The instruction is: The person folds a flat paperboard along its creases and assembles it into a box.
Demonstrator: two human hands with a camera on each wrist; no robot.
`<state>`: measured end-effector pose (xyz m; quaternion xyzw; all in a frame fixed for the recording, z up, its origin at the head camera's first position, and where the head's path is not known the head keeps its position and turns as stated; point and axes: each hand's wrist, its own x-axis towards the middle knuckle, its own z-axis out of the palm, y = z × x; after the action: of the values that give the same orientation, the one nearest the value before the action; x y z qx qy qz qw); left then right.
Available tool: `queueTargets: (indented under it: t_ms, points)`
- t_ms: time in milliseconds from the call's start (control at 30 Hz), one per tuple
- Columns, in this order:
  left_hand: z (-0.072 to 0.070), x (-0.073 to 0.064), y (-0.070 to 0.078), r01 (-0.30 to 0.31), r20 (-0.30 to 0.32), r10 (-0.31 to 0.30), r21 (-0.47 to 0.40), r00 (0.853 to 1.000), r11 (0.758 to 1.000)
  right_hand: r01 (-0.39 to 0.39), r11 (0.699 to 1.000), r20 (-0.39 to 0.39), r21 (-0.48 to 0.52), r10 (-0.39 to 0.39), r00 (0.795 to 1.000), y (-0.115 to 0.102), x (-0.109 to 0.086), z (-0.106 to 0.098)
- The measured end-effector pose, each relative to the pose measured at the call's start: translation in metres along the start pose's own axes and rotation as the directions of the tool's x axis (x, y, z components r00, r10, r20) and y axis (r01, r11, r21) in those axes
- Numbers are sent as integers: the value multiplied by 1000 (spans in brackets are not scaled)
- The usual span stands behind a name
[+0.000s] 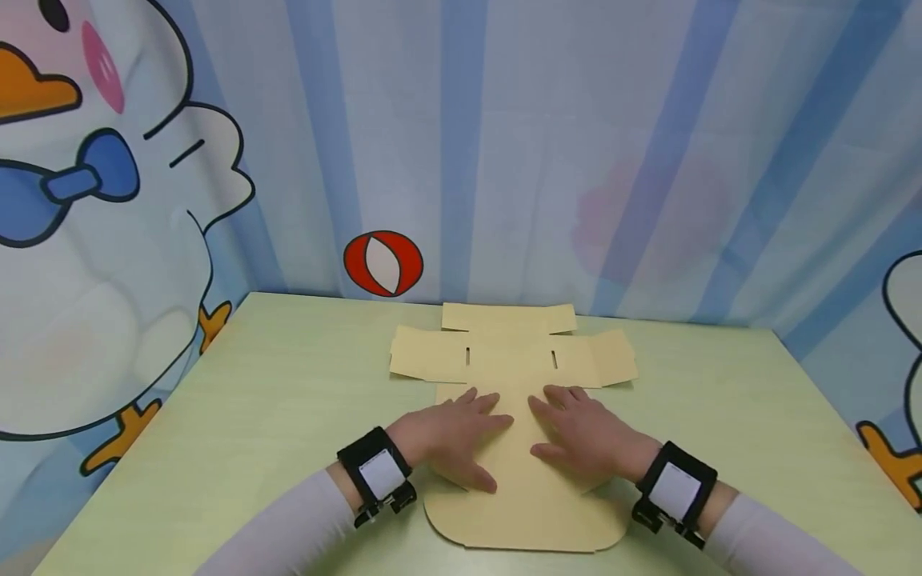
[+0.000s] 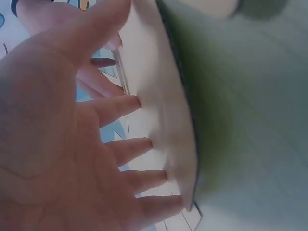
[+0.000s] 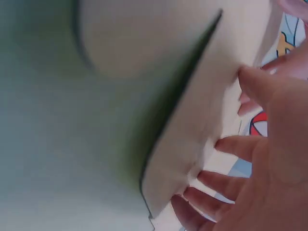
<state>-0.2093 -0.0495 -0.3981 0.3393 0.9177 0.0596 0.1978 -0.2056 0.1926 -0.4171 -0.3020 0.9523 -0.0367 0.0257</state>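
Note:
A flat tan cardboard box blank [image 1: 526, 512] lies on the table, its rounded end towards me and its flaps at the far end. My left hand [image 1: 464, 438] rests on the left side of its middle panel, fingers spread and fairly straight. On the right side my right hand [image 1: 585, 432] lies likewise, fingertips on the card. In the left wrist view, the fingertips of the left hand [image 2: 130, 149] touch a side flap [image 2: 168, 115] that stands slightly off the table. The right wrist view shows the right hand [image 3: 260, 159] touching the opposite raised flap [image 3: 187, 130].
Two side tabs [image 1: 428, 354] and a far tab [image 1: 507, 318] extend from the blank, with two small slits between the side tabs. The pale green table [image 1: 310, 384] ends at a striped blue cloth backdrop [image 1: 504, 160] with cartoon figures. Each wrist wears a black strap [image 1: 378, 472].

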Motion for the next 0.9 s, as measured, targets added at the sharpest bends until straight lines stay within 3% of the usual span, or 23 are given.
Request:
queueTargets:
  t_ms: [200, 567, 900]
  points:
    - [3, 4, -7, -27, -20, 27, 12, 999, 1000, -22, 997, 49, 74, 18, 999, 8, 3, -4]
    - [0, 11, -13, -14, -70, 18, 59, 997, 998, 2, 993, 36, 118, -7, 999, 17, 7, -3]
    - [0, 14, -10, -2, -51, 3, 15, 999, 1000, -37, 997, -12, 68, 38, 999, 66, 49, -27]
